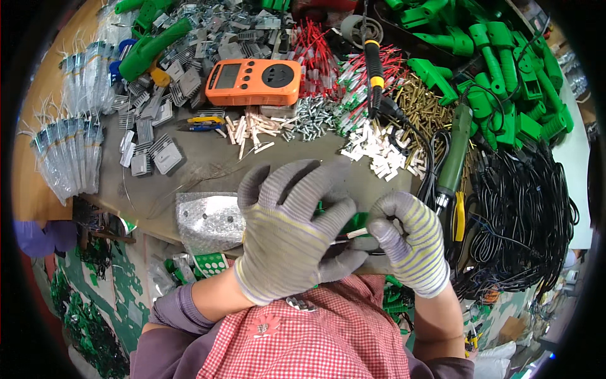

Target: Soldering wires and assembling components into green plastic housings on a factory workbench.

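Both my hands wear grey striped gloves and meet just above the workbench's near edge. My left hand (290,230) covers a green plastic part (358,221), of which only a sliver shows between the hands. My right hand (410,240) pinches a small white sleeve on a thin wire (355,234) at that part. How the left fingers hold the green part is hidden by the glove.
On the bench (208,164) lie an orange meter (254,82), a pile of white sleeves (379,151), screws (312,117), red wires (315,54), metal heat-sink pieces (151,136), a soldering iron (374,69), a green screwdriver (456,155), green housings (505,69) and black cables (524,221). A metal plate (208,218) sits at the edge.
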`<state>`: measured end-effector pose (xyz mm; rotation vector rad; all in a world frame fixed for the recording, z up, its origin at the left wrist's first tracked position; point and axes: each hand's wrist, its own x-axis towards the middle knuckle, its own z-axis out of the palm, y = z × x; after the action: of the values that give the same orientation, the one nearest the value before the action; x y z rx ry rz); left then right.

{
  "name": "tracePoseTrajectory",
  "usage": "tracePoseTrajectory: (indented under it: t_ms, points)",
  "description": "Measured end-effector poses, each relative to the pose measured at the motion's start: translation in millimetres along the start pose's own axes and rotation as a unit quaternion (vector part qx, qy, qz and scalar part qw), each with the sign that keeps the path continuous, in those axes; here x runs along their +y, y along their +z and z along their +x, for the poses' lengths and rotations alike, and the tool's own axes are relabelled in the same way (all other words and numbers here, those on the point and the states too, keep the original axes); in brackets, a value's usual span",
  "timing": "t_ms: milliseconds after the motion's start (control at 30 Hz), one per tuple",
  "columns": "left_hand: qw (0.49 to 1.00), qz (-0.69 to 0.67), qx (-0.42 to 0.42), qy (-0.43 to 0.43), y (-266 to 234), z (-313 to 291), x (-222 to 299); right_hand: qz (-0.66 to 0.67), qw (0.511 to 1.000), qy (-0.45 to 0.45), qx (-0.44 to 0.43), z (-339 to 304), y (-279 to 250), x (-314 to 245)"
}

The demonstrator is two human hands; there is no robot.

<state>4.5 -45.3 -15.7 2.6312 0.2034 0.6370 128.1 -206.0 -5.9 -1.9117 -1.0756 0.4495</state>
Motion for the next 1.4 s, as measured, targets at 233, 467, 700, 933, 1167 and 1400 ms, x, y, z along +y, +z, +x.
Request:
tracePoseTrajectory:
  t_ms: [233, 467, 700, 933, 1167, 1400]
  points:
    - [0.999, 0.027, 0.006, 0.044, 5, -4, -8, -0.102, 0.986, 0.022, 0.127, 10, -18, 8]
    - [0.982, -0.171, 0.038, 0.063, -21, -12, -43, -0.566, 0.815, 0.091, 0.082, 60, -62, 87]
    - [0.988, -0.049, -0.15, 0.002, -47, -43, -87, -0.318, 0.919, -0.02, 0.234, 78, -111, 9]
    - [0.99, -0.02, -0.14, -0.03, -28, -48, -77, -0.319, 0.926, -0.07, 0.191, 170, -147, 107]
    - [0.992, -0.006, 0.076, -0.102, -56, -75, -121, -0.29, 0.925, -0.054, 0.24, 102, -74, 52]
    - [0.908, 0.352, 0.021, -0.224, -110, -55, -198, -0.249, 0.95, -0.141, 0.129, -14, -13, 15]
